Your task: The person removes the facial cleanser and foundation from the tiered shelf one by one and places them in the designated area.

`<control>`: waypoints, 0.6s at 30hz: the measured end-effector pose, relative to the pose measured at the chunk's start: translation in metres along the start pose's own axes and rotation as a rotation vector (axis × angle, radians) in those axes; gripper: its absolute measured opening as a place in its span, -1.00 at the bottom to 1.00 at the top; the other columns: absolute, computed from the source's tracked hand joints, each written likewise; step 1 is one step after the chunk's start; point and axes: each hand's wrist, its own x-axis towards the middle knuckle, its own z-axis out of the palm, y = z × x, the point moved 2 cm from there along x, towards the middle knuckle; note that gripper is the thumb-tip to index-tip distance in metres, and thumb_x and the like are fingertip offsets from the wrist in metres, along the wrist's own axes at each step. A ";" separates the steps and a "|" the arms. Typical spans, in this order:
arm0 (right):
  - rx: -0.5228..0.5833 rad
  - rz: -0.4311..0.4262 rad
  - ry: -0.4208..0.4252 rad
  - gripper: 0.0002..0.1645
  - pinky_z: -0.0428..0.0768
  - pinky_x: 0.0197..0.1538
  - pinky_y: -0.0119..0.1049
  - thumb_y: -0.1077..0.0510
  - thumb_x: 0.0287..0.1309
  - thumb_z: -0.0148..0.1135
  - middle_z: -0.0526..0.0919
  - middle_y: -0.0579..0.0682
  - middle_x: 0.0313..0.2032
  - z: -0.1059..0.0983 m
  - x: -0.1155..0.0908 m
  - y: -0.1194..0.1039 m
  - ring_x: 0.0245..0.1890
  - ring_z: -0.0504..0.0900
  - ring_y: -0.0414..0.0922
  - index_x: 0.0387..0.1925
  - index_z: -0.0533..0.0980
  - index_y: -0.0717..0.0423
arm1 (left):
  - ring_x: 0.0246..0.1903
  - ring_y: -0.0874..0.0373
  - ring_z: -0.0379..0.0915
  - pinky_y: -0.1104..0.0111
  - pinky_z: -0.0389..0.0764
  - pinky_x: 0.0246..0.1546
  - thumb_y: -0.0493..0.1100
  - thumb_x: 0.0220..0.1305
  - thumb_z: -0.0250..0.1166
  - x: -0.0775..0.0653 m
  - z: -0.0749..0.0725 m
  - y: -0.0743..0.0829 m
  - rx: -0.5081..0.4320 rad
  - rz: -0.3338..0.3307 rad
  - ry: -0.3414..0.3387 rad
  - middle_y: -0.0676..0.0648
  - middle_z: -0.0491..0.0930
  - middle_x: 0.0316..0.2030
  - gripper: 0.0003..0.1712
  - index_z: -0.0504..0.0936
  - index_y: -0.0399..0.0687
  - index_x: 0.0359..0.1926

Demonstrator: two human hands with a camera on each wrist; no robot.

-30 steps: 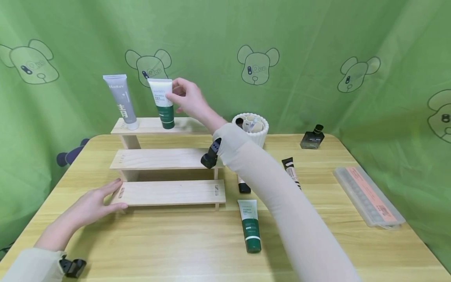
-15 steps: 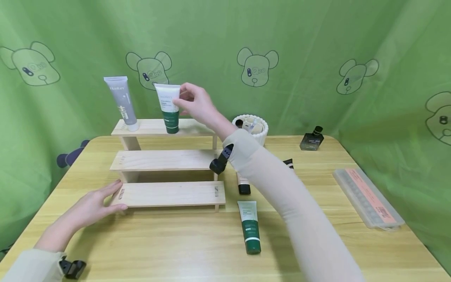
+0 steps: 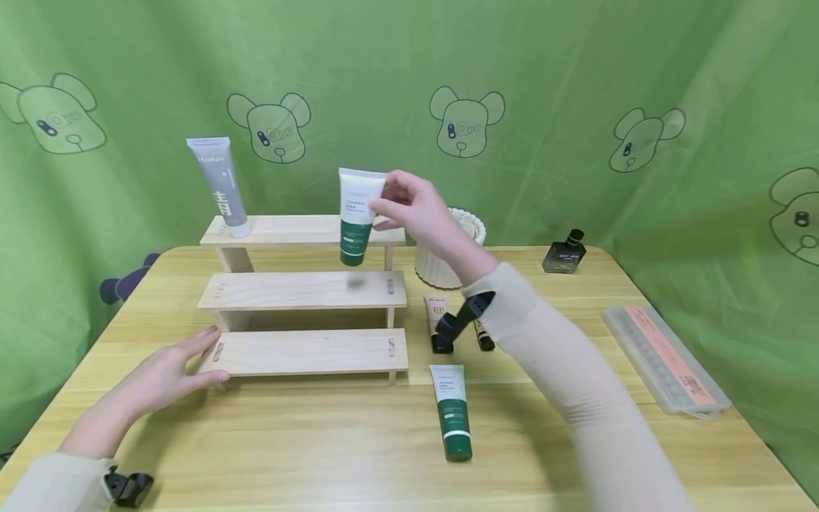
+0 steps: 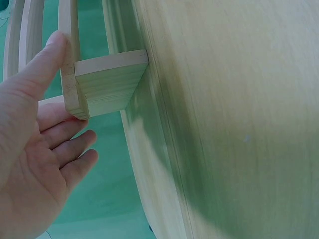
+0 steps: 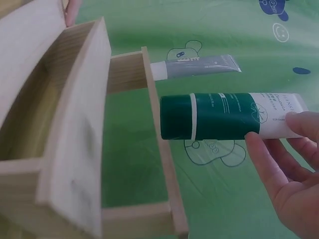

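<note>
My right hand (image 3: 422,213) pinches the white upper part of a white-and-green squeeze tube (image 3: 355,238), cap down. The tube hangs in the air in front of the top tier, above the middle one, and its shadow falls there. In the right wrist view the green cap end of that tube (image 5: 219,117) points at the rack. My left hand (image 3: 156,377) holds the left end of the bottom tier of a three-tier wooden rack (image 3: 307,352), thumb and index finger on either side of the board (image 4: 70,84). A grey tube (image 3: 224,185) stands on the top tier's left end.
Another white-and-green tube (image 3: 453,412) lies on the table, with a BB cream tube (image 3: 436,313) and a striped black tube (image 3: 485,338) behind it. A white ribbed holder (image 3: 438,267) stands partly behind my right hand. Farther right are a dark bottle (image 3: 564,256) and a flat clear case (image 3: 665,359).
My right hand has carried the white-and-green tube right and down, off its place over the top tier. The left hand has stayed on the rack.
</note>
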 end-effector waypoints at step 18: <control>0.004 0.157 -0.019 -0.70 0.62 -0.19 -0.07 0.31 0.20 0.13 0.52 0.24 -0.21 -0.051 -0.085 0.050 -0.25 0.57 0.00 -0.08 0.36 0.40 | 0.11 -0.44 0.15 -0.19 0.20 0.08 0.17 0.07 0.31 0.000 0.000 0.000 0.007 0.011 0.004 -0.48 0.17 0.20 -0.05 0.23 -0.46 0.24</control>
